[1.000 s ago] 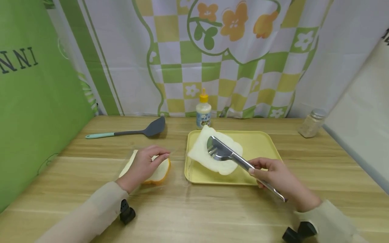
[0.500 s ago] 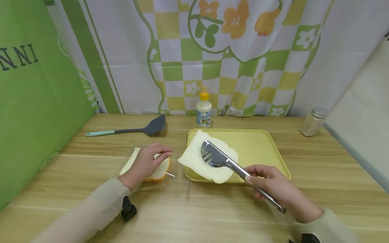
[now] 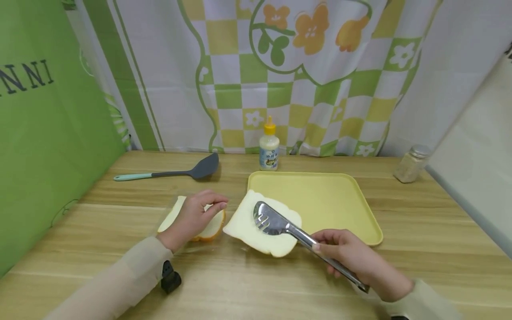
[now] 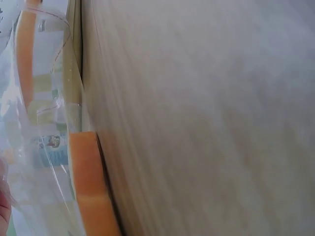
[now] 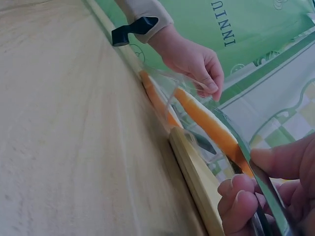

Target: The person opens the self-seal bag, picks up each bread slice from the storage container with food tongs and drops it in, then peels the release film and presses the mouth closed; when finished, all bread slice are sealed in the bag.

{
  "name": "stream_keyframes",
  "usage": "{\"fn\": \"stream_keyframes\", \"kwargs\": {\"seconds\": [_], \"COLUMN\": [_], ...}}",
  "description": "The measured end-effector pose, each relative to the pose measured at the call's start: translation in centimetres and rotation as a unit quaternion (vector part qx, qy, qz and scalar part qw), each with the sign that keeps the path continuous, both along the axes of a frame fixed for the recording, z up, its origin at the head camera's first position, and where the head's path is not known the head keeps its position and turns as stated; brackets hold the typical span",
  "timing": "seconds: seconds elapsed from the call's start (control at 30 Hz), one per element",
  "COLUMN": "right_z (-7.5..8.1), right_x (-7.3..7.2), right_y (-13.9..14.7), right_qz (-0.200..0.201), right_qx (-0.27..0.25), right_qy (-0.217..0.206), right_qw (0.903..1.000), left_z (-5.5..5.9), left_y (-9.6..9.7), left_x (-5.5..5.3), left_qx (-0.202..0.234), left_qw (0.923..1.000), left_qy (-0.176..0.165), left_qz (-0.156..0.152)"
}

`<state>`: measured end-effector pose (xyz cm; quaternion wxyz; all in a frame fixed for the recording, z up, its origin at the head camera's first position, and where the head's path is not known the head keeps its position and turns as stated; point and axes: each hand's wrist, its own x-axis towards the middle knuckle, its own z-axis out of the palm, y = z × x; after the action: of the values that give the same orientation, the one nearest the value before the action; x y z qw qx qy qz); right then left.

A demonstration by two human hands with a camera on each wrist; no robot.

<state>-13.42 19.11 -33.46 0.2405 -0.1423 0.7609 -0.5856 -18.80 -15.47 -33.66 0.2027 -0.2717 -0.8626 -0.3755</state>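
Note:
My left hand (image 3: 194, 220) pinches the upper film of a clear plastic bag (image 4: 54, 113) between thumb and fingertips. A bread slice (image 3: 214, 226) with an orange-brown crust lies flat under the film, partly hidden by that hand. My right hand (image 3: 352, 253) grips metal tongs (image 3: 306, 240), which clamp a second bread slice (image 3: 242, 222). This slice is tilted above the table, over the front left part of the yellow tray (image 3: 320, 200). Its left corner is close to the bag's mouth; in the right wrist view film overlaps its end, and I cannot tell whether it is inside.
Behind the tray stands a squeeze bottle (image 3: 269, 151) with a yellow cap. A spatula (image 3: 204, 166) with a mint handle lies at the back left. At the back right is a glass jar (image 3: 412, 164) with a metal lid. A patterned curtain (image 3: 268, 89) hangs behind the table.
My right hand has moved the tongs and the held slice left and toward me, off the middle of the tray to its front left. My left hand has stayed nearly still at the bag.

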Motion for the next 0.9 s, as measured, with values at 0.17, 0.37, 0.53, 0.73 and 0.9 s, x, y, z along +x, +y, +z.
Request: {"fn": "stream_keyframes", "kwargs": {"seconds": [0.17, 0.37, 0.53, 0.73, 0.9], "right_z": [0.0, 0.2, 0.1, 0.3, 0.6], "right_x": [0.3, 0.1, -0.3, -1.2, -1.9], "right_y": [-0.1, -0.4, -0.8, -1.5, -2.3], "right_qz": [0.011, 0.027, 0.040, 0.044, 0.049], "right_qx": [0.001, 0.002, -0.003, 0.007, 0.023], "right_qy": [-0.024, -0.044, -0.051, -0.045, -0.038], "right_qw": [0.9996, 0.9987, 0.9979, 0.9980, 0.9978], "left_z": [-0.1, -0.2, -0.2, -0.2, -0.3], "left_y": [0.1, 0.1, 0.2, 0.2, 0.2], "left_x": [-0.1, -0.1, 0.0, 0.1, 0.1], "left_qx": [-0.002, 0.001, 0.005, 0.010, 0.011], "left_qw": [1.0000, 1.0000, 0.9999, 0.9998, 0.9997], "left_qy": [0.006, 0.002, -0.011, -0.015, -0.002], "left_qz": [-0.001, 0.001, -0.003, -0.010, -0.020]}}
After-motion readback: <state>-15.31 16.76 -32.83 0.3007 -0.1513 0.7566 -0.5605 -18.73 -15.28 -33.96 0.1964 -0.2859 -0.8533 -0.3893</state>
